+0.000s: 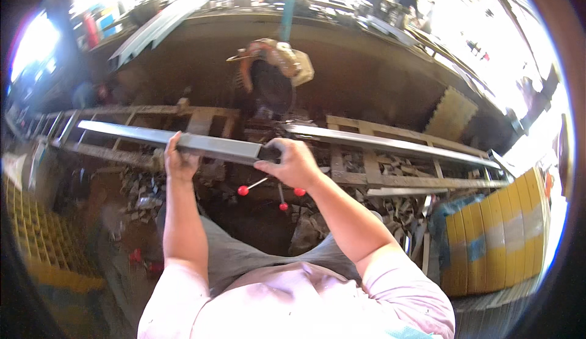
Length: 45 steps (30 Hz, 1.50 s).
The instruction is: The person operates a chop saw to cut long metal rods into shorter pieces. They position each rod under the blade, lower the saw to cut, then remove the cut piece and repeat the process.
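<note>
A long silver metal profile (213, 146) lies across in front of me, slanting up toward the far left. My left hand (182, 159) is closed round it from below, near its middle. At its right end my right hand (294, 163) is closed, thumb and forefinger curled about the end; a dark patch between them is unclear. Beyond the hands stands a cut-off saw (273, 82) with an orange and pale housing and a dark round blade area. Below the right hand, a star handle with red knobs (284, 206) sticks out.
A second metal profile (390, 143) rests on the wooden rack (421, 182) at the right. Offcuts (397, 207) litter the ground beneath. Yellow stacked panels (494, 235) stand near right, a yellow grid (43, 235) near left. Another long channel (162, 24) lies on the far bench.
</note>
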Available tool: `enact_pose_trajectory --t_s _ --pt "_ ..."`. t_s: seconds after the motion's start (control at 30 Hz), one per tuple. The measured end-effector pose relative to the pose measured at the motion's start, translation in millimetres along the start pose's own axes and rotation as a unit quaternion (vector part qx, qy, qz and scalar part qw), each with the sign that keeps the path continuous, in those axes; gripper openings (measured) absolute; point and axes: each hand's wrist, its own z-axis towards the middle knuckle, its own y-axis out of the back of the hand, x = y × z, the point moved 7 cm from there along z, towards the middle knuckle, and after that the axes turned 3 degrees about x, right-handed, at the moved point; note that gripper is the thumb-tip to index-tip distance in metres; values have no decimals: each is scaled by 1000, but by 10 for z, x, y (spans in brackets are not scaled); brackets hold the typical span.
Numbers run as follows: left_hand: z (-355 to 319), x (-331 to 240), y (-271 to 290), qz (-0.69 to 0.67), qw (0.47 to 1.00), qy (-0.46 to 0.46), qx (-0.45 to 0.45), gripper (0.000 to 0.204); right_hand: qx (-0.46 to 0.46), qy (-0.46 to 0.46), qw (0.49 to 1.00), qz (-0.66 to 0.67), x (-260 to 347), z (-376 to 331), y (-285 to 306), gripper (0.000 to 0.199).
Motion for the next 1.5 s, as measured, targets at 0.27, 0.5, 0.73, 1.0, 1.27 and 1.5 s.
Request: enact_pose_trajectory --t_s 0.27,0.5,0.73,1.0,1.27,1.5 --pt "-202 -401 64 -21 993 -111 -46 55 -54 119 980 -147 567 -146 85 43" --pt "-198 -911 490 -32 972 -188 -135 74 -71 147 975 -149 674 -606 377 37" --pt "-179 -847 548 -5 970 -165 -178 55 -5 55 971 -233 394 -930 171 45" --pt "-353 -662 140 -15 975 -184 -123 53 0 32 970 -239 291 -1107 467 44" --pt "-552 -235 -739 5 978 -161 132 36 -82 -38 974 -209 -41 -1761 1301 37" --pt "-1113 680 -1981 74 954 -104 270 53 -166 -177 957 -162 -17 -3007 2195 37"
